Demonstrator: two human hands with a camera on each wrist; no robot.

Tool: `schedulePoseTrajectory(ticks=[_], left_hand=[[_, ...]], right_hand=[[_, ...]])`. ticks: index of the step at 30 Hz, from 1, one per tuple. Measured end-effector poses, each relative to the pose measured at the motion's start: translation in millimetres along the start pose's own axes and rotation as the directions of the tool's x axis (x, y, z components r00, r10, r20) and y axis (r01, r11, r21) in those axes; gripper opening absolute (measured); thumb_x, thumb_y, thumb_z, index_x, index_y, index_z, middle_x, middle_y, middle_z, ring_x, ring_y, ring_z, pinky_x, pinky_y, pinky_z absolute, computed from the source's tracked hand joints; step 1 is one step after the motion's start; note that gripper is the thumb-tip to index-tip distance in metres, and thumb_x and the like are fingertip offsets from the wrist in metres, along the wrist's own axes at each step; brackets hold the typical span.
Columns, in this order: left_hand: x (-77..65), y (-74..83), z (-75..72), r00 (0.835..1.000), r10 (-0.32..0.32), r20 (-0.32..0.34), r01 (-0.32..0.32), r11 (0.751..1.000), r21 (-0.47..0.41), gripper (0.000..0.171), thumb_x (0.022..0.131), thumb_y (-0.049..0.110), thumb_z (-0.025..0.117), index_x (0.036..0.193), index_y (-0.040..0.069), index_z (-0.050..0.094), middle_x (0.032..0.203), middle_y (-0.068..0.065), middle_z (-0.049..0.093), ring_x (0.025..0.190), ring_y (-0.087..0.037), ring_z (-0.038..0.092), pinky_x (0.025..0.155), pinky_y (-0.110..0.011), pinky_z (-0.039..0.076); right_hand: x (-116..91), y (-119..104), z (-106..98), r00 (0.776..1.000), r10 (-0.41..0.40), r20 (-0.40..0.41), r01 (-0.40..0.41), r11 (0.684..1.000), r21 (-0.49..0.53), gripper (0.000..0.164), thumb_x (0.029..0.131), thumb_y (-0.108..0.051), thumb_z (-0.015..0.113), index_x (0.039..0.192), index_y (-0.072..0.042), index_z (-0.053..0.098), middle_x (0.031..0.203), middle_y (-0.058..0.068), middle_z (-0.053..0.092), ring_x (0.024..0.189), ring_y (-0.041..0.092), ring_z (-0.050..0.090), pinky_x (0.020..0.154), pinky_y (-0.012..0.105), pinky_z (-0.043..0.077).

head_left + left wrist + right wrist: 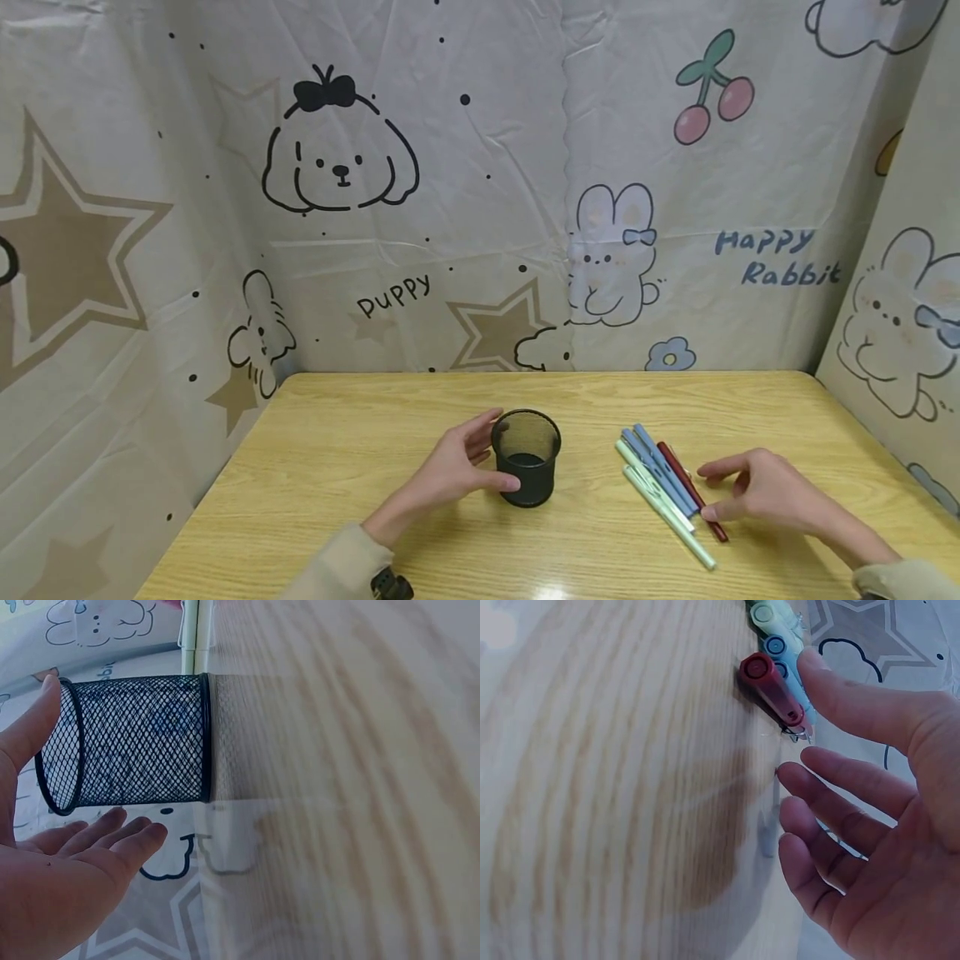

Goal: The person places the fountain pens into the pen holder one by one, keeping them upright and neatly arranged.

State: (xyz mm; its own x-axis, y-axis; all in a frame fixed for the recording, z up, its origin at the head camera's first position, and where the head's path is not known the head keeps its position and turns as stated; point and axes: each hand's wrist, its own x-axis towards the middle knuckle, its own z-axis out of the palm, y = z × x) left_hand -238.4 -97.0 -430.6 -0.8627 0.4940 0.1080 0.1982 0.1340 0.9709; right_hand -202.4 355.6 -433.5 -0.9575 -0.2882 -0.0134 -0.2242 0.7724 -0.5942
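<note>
A black mesh pen holder [528, 483] stands upright on the table. My left hand [461, 467] is at its left side, thumb in front and fingers behind. In the left wrist view, the fingers of the left hand [82, 877] are extended below the mesh cup [142, 739], with a gap between. To the right lie a dark red pen [692, 490], blue pens [656, 467] and light green pens [660, 504], side by side. My right hand [772, 492] hovers by the red pen, thumb near it, fingers loosely bent. In the right wrist view, nothing sits between thumb and fingers.
The wooden table [360, 442] has a light yellow grain. Behind it and at both sides hangs a printed cloth [480, 208] with cartoon animals, stars and cherries. The table's back edge meets this cloth.
</note>
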Motion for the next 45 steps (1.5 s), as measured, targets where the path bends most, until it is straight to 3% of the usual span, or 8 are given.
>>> schedulePoseTrajectory(ticks=[9, 21, 29, 45], left_hand=[[5.2, 2.7, 4.9, 1.0, 0.007, 0.007, -0.007, 1.0, -0.029, 0.095, 0.084, 0.006, 0.091, 0.163, 0.004, 0.037, 0.156, -0.019, 0.05, 0.144, -0.039, 0.048, 0.118, -0.047, 0.037], [10.8, -0.1, 9.2, 1.0, 0.006, 0.011, -0.005, 0.999, -0.037, 0.091, 0.081, -0.002, 0.089, 0.157, -0.003, 0.04, 0.152, -0.023, 0.052, 0.139, -0.042, 0.052, 0.117, -0.053, 0.037], [13.9, 0.2, 10.9, 1.0, -0.008, 0.012, 0.009, 0.996, -0.088, 0.086, 0.08, -0.006, 0.088, 0.154, -0.005, 0.044, 0.15, -0.025, 0.054, 0.135, -0.045, 0.054, 0.116, -0.055, 0.038], [13.6, -0.6, 9.9, 0.999, -0.026, 0.03, 0.03, 0.991, -0.128, 0.082, 0.081, -0.007, 0.087, 0.153, -0.004, 0.046, 0.151, -0.024, 0.053, 0.136, -0.045, 0.054, 0.116, -0.055, 0.039]], right_hand=[[-1, 2, 6, 1.0, -0.016, -0.006, 0.016, 1.0, 0.008, 0.055, 0.075, -0.033, 0.096, 0.115, 0.001, 0.079, 0.087, -0.005, 0.069, 0.069, 0.009, 0.047, 0.058, 0.026, 0.038], [-3, 11, -1, 0.993, -0.093, 0.077, 0.082, 0.987, 0.142, 0.045, 0.082, -0.017, 0.091, 0.116, 0.007, 0.077, 0.077, -0.006, 0.064, 0.06, 0.003, 0.046, 0.051, 0.022, 0.039], [-1, 10, -2, 0.994, -0.089, 0.059, 0.083, 0.992, 0.092, 0.035, 0.088, -0.02, 0.087, 0.113, 0.004, 0.079, 0.078, -0.006, 0.065, 0.066, 0.004, 0.05, 0.054, 0.024, 0.041], [0, 12, -6, 0.996, -0.042, 0.075, 0.036, 0.996, 0.078, 0.034, 0.086, -0.017, 0.088, 0.111, 0.004, 0.08, 0.074, -0.005, 0.063, 0.063, 0.004, 0.049, 0.054, 0.023, 0.041]])
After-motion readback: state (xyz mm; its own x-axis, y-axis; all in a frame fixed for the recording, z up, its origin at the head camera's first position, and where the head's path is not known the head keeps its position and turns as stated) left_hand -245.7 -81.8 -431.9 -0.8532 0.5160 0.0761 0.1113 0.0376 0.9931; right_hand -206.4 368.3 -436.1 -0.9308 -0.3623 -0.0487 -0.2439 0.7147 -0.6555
